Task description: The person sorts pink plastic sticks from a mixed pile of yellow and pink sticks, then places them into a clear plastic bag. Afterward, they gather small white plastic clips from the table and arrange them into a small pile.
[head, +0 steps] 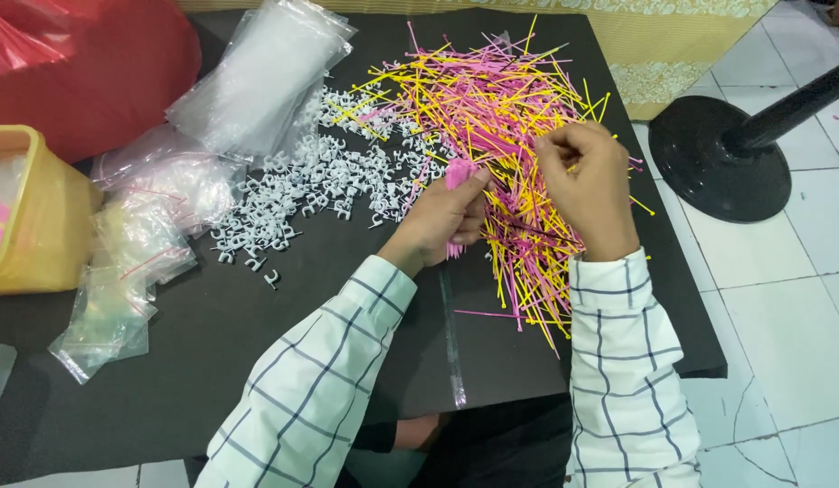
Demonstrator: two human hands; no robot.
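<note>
Left hand (445, 217) grips pink bundle (459, 173) beside the tie pile (505, 136); right hand (587, 181), fingers closed, pinches ties on that pile.

Looking like a small home packing workshop: black board (212, 334) lying on white floor tiles (781, 298), plastic bags (257, 77) and white clips (320, 181) piling on it, fan base (718, 167) standing beside it.
</note>
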